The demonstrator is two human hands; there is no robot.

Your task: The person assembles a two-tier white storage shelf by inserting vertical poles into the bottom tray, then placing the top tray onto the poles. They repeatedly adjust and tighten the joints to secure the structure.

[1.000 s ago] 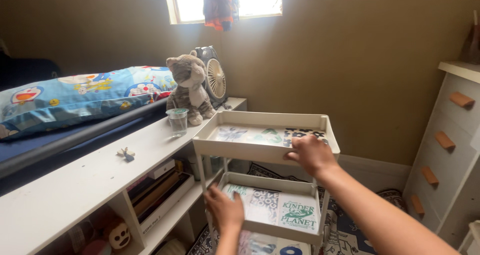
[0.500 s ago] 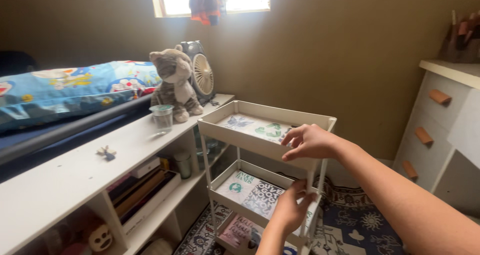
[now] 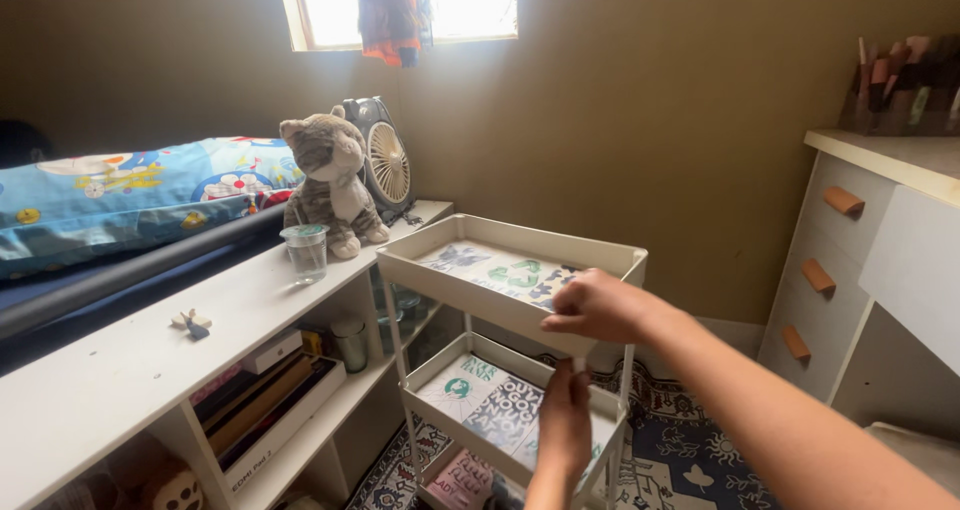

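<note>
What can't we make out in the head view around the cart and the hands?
- Bottom tray of the white cart: cut off by the lower edge, partly behind the left hand.
- Right hand: fingers curl over the top tray's near rim; whether the tips grip underneath is hidden.
- Items in the holder on the dresser: blurred, cut by the right edge.

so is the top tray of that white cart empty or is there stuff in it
Not empty. The top tray of the white three-tier cart holds flat printed sheets across its floor; the right hand grips its near rim.
</note>
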